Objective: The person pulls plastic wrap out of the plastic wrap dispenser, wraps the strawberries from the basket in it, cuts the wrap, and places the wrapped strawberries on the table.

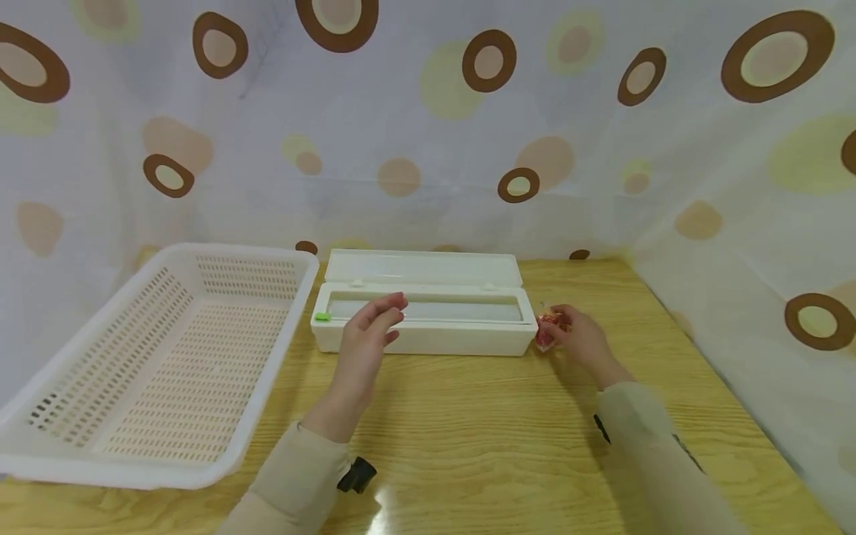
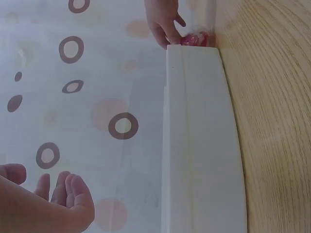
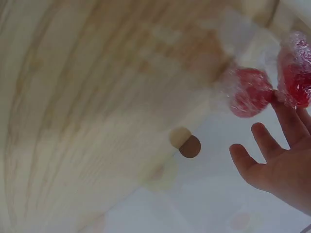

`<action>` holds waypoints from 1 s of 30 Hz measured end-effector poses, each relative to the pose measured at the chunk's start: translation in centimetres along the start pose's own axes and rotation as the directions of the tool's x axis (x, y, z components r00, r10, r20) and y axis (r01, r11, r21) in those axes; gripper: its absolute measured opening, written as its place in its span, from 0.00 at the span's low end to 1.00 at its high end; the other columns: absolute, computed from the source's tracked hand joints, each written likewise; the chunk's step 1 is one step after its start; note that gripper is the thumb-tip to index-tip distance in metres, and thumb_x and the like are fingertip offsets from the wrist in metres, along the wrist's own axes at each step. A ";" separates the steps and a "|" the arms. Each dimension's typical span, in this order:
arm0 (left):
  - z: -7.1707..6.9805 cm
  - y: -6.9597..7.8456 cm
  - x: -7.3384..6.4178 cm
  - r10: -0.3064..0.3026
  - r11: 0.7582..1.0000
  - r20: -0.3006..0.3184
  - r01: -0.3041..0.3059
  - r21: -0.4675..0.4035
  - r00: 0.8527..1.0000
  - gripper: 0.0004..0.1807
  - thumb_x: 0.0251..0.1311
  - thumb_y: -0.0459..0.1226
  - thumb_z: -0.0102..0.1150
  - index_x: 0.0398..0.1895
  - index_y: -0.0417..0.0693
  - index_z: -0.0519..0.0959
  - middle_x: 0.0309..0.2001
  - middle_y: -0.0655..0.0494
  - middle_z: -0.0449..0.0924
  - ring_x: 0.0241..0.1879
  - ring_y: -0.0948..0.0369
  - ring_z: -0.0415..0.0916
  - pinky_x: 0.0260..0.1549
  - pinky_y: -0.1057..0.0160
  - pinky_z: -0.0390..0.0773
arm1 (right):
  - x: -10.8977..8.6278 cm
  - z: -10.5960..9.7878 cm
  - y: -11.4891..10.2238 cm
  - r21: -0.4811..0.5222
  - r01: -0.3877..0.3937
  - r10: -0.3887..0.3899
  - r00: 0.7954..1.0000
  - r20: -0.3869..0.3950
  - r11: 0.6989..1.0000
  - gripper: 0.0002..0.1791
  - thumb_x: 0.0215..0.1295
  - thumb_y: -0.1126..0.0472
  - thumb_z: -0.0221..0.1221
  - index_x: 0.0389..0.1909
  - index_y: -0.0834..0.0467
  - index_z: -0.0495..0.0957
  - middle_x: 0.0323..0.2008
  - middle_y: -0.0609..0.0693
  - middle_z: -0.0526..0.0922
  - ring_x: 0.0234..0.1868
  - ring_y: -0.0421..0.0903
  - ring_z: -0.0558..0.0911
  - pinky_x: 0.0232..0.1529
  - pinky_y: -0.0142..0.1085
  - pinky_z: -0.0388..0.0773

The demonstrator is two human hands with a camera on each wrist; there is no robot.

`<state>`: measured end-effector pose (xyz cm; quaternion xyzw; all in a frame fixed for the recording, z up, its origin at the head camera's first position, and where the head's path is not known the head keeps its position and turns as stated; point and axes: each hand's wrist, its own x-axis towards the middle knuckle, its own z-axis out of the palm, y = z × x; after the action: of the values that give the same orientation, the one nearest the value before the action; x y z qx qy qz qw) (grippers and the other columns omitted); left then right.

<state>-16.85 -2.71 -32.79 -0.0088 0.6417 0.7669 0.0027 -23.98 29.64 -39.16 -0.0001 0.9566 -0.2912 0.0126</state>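
My right hand [image 1: 580, 340] is at the right end of a long white lidded box [image 1: 428, 340]. Its thumb and index finger pinch a red ball in clear plastic wrap [image 3: 294, 73]; the other fingers spread away from it. Close beside that lies a second wrapped red ball [image 3: 250, 92]. In the left wrist view the box's end partly hides the wrapped balls [image 2: 195, 40]. My left hand [image 1: 366, 334] is raised over the box's left part, fingers loosely bent, with nothing in it.
On the left stands a white slotted plastic basket [image 1: 304, 297]. The box's lid [image 1: 424, 267] is tipped back, and a green slider [image 1: 322, 317] sits at its left front corner. A patterned cloth [image 1: 401, 111] hangs behind and to the right of the wooden table [image 1: 468, 446].
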 end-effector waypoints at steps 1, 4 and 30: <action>0.0 0.0 0.0 0.001 1.000 0.001 -0.001 -0.002 1.000 0.16 0.66 0.34 0.45 0.54 0.39 0.73 0.57 0.47 0.74 0.58 0.50 0.66 0.59 0.50 0.66 | 0.1 0.3 0.0 -0.013 0.007 -0.007 1.000 -0.006 1.000 0.27 0.69 0.55 0.52 0.60 0.70 0.64 0.49 0.68 0.76 0.49 0.60 0.75 0.53 0.53 0.70; 0.1 0.0 -0.2 -0.005 1.000 0.004 0.005 -0.010 1.000 0.16 0.66 0.34 0.46 0.54 0.40 0.73 0.58 0.48 0.73 0.58 0.50 0.66 0.59 0.50 0.65 | 0.2 0.9 0.0 -0.078 0.025 -0.026 1.000 -0.017 0.997 0.23 0.67 0.57 0.53 0.57 0.68 0.68 0.50 0.68 0.74 0.52 0.62 0.72 0.53 0.57 0.68; -2.4 -0.3 0.6 0.036 0.853 0.105 -0.086 0.515 0.994 0.28 0.66 0.43 0.49 0.67 0.45 0.61 0.69 0.47 0.57 0.69 0.46 0.50 0.64 0.41 0.57 | -0.4 0.6 0.2 -0.321 0.063 -0.014 0.988 0.151 0.945 0.28 0.67 0.57 0.45 0.65 0.65 0.61 0.66 0.72 0.54 0.63 0.76 0.55 0.55 0.68 0.61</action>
<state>-17.44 -5.03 -33.56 0.0476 0.8238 0.5648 0.0099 -23.51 29.45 -39.77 -0.0425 0.9877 -0.1291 0.0771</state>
